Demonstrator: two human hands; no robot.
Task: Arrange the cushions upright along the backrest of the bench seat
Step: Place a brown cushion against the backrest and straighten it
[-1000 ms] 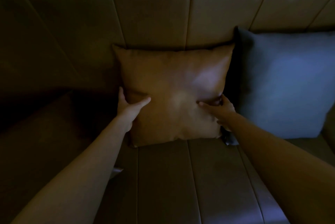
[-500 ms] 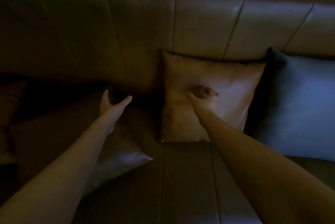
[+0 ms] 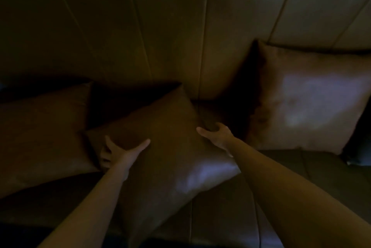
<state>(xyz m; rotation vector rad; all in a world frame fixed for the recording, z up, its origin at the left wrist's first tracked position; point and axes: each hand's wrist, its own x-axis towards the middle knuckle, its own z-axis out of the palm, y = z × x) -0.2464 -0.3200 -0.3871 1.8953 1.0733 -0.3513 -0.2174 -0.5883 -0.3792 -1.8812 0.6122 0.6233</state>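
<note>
**Cushion two of the row in hand, one upright, more to go**

Cushions are partly sorted. At the right of the frame a tan cushion (image 3: 309, 99) stands upright, its back leaning on the backrest (image 3: 172, 32), and looks finished. Just past its lower right corner a sliver of a darker blue cushion (image 3: 359, 147) shows at the frame edge; too little is visible to say how it sits.

In the centre a brown cushion (image 3: 170, 147) lies tilted and skewed on the bench seat (image 3: 281, 177), one corner pointing up toward the backrest, its lower right corner catching the light. Both hands are on it. The left hand (image 3: 118, 154) rests on its left part with thumb spread wide over the face and fingers curled round the edge. The right hand (image 3: 216, 135) cups the right edge near the upper corner, fingers hooked behind it. The scene is dim, so whether either grip is firm or only closing is hard to judge.

At the left of the frame another brown cushion (image 3: 44, 133) lies flat or slumped, partly under the central one's corner.

Judging from this, roughly one cushion is placed. Left to do: raise the central cushion against the backrest beside the tan one, then the left one.
</note>
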